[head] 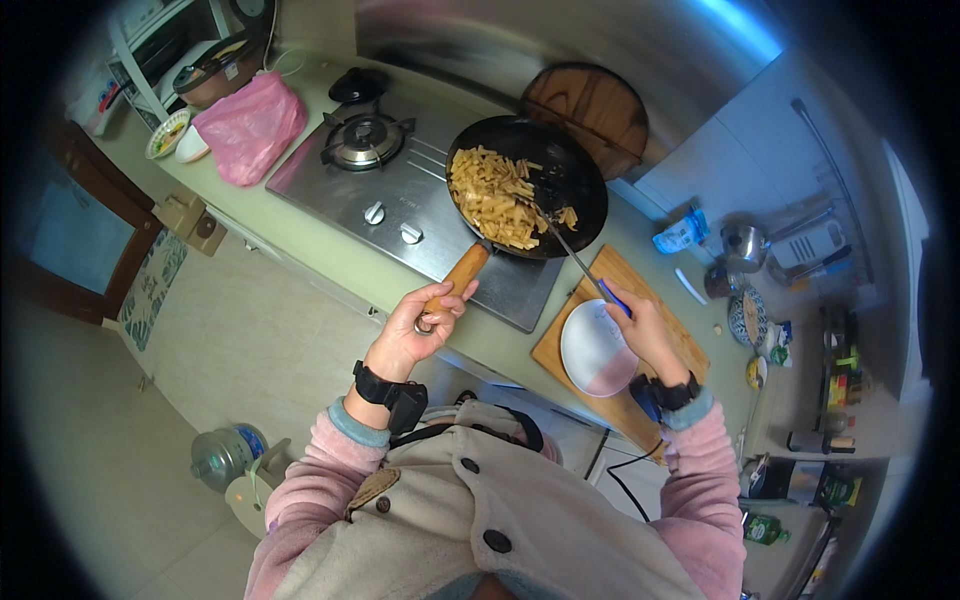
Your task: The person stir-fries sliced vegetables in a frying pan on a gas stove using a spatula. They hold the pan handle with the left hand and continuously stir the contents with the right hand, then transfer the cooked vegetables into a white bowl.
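My left hand (427, 319) is wrapped around the wooden handle (461, 271) of a black wok (574, 176), which sits over the right side of the gas stove. Cut yellow-brown strips of food (491, 195) fill the wok's left half, with a few pieces apart on the right. In my right hand (641, 322) is a metal spatula (574, 255) with a blue grip. Its head reaches into the food and is partly hidden there. Just below that hand, a white bowl (592, 349) rests on a wooden cutting board (619, 270).
A free burner (364, 141) is on the left of the steel stove (330, 184). Behind the wok leans a round wooden lid (589, 105). A pink plastic bag (251, 127) lies at left. A blue pouch (681, 231), a small steel pot (742, 246) and a patterned bowl (748, 315) stand at right.
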A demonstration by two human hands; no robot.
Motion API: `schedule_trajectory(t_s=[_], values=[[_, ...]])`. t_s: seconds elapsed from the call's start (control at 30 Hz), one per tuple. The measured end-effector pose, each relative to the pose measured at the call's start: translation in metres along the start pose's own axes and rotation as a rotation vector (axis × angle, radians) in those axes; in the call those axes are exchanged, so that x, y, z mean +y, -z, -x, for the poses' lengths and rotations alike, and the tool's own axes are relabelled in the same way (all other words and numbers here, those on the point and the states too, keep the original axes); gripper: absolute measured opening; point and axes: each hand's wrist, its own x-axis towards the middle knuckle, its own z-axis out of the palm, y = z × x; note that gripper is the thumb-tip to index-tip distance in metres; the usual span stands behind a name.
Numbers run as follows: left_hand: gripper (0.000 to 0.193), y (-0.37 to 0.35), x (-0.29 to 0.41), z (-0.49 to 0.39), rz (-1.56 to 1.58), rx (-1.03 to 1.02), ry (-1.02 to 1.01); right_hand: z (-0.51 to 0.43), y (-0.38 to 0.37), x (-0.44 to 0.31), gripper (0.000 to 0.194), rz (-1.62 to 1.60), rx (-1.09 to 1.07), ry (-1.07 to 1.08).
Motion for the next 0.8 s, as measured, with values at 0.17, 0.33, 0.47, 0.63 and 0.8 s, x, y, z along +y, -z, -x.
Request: schedule_trajectory(t_s=[0.17, 0.33, 0.47, 0.63, 0.8], values=[[0.047, 0.003, 0.002, -0.001, 0.022, -0.030, 0.018, 0.030, 0.066, -0.022, 0.037, -0.361, -0.191, -0.541], [0.048, -0.002, -0.001, 0.000, -0.009, -0.026, -0.006, 0.025, 0.048, -0.019, 0.034, -0.455, -0.295, -0.564], [0.048, -0.007, -0.005, 0.001, -0.104, 0.050, -0.118, -0.008, -0.002, -0.014, 0.032, -0.107, -0.107, -0.225], [0.047, -0.003, 0.000, 0.001, -0.010, -0.036, 0.016, -0.026, 0.077, -0.051, 0.034, 0.387, -0.164, -0.162], [0.047, -0.002, -0.001, 0.001, -0.013, 0.007, -0.014, -0.028, 0.114, -0.086, 0.030, 0.839, -0.243, -0.030]])
